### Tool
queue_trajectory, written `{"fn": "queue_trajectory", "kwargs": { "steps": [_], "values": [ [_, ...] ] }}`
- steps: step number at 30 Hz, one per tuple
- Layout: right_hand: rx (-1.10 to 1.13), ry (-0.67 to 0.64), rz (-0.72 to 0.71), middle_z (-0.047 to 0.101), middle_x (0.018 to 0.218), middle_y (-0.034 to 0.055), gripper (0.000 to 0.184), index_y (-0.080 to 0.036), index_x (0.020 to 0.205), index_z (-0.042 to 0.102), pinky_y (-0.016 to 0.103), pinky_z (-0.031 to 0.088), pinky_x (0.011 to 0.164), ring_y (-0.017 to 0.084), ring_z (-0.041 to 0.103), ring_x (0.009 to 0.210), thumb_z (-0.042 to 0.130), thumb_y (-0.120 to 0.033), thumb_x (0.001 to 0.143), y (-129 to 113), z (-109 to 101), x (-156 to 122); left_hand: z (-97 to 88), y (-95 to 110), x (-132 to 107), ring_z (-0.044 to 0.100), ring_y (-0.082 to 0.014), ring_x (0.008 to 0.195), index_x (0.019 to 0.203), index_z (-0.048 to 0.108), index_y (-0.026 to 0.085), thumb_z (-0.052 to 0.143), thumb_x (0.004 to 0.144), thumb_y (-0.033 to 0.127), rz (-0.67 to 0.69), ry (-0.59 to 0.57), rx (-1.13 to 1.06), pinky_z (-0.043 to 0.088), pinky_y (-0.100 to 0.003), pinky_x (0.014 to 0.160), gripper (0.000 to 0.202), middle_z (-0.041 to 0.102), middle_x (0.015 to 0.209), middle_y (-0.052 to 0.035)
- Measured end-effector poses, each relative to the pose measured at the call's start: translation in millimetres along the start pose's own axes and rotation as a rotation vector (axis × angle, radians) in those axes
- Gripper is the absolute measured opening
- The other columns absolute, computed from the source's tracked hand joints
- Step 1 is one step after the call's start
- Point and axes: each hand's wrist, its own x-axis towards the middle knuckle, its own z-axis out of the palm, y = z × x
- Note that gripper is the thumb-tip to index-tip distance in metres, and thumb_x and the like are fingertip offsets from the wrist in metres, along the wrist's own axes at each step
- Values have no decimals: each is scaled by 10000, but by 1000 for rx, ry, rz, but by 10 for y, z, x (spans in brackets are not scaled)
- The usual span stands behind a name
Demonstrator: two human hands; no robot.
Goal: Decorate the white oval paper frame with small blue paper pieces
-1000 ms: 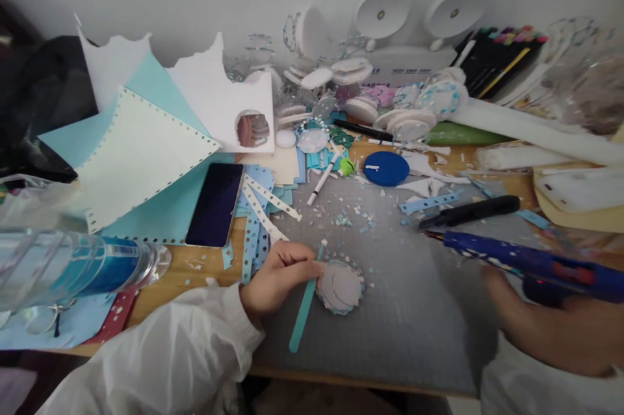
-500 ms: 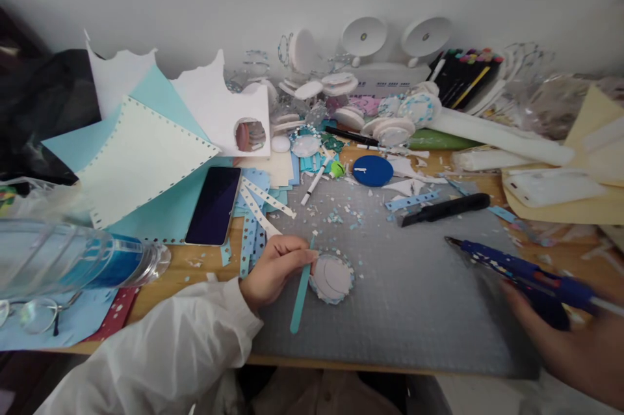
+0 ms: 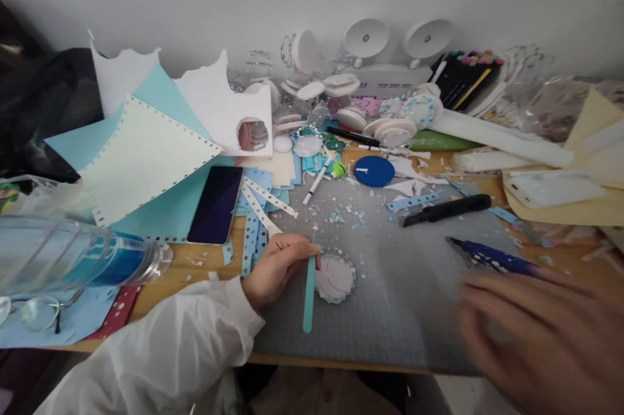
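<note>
My left hand [image 3: 280, 267] is closed, pinching a narrow teal craft stick [image 3: 309, 301] between thumb and fingers near its upper end. The stick's lower part points towards the mat's front edge. Right beside it lies a round pale disc [image 3: 336, 280] with blue-and-white bits around its rim. My right hand [image 3: 546, 330], smeared by motion, has its fingers stretched out to the left and nothing visible in them. Behind that hand lies a dark blue glue gun [image 3: 494, 257], its nozzle pointing left and its handle hidden.
A grey cutting mat [image 3: 390, 317] carries paper bits, a black utility knife [image 3: 446, 210] and a blue oval [image 3: 374, 171]. To the left are a phone [image 3: 215, 205], a lying water bottle [image 3: 97, 259] and glasses [image 3: 41, 314]. White discs [image 3: 341, 84] crowd the back.
My right hand has let go of the glue gun and moved left in front of it. In my left hand the craft stick has swung more upright, its lower end shifting right.
</note>
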Motion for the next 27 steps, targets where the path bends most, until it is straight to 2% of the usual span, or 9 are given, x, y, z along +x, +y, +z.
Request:
{"fn": "queue_trajectory", "kwargs": {
  "steps": [2,4,8,15,17,19,21,24,27],
  "values": [
    [-142,-109,-396,700,1024,8,229,-299,1011,672,443,448,877,226,599,904,602,-162,842,-216,299,254,5,8,5,193,-51,332,586,672,118,653,753,368,6,-6,-15,139,-247,408,301,297,313,79],
    [-105,-104,-578,711,989,23,242,-211,1026,671,405,440,886,193,602,888,482,-126,902,-436,576,493,5,20,11,200,-46,331,530,620,128,654,758,365,16,-2,-31,146,-245,410,331,295,306,80],
    [-33,-59,-736,709,935,43,253,-147,1001,668,358,466,837,178,612,868,422,-146,944,-654,928,775,-5,43,20,195,-37,334,388,329,175,681,744,366,12,4,-97,115,-248,401,535,284,298,72],
    [65,35,-849,714,872,42,270,-138,909,675,333,525,796,170,633,830,410,-90,928,-521,1012,865,10,28,4,178,-48,388,441,331,175,644,793,438,33,-6,-43,113,-249,413,539,257,366,77],
    [115,40,-785,720,896,54,244,-130,943,659,337,538,795,175,637,843,422,-73,919,-448,992,854,14,21,-6,185,-53,400,472,395,166,608,821,466,44,11,47,119,-245,417,508,260,390,76],
    [187,32,-639,719,917,68,222,-141,973,635,331,548,787,174,644,854,434,-69,914,-351,982,822,14,28,-15,215,-60,402,548,526,146,563,857,460,74,43,188,137,-235,416,443,281,401,72],
    [283,49,-390,714,912,62,176,-176,957,619,318,550,776,171,655,866,479,-84,902,-241,990,767,13,44,-23,323,-77,436,680,649,127,536,882,414,158,81,371,214,-219,431,369,386,440,46],
    [478,88,81,699,833,30,90,-213,909,612,292,551,697,165,669,765,569,-140,877,-105,1034,671,12,56,-27,446,-104,535,767,693,120,527,887,348,297,124,623,320,-213,489,306,531,558,-3],
    [721,51,381,664,688,3,17,-209,893,593,244,527,547,134,627,571,583,-220,886,-60,1079,613,11,30,-21,382,-83,470,744,656,125,529,883,317,321,127,794,296,-201,457,269,459,507,33]
  ]
}}
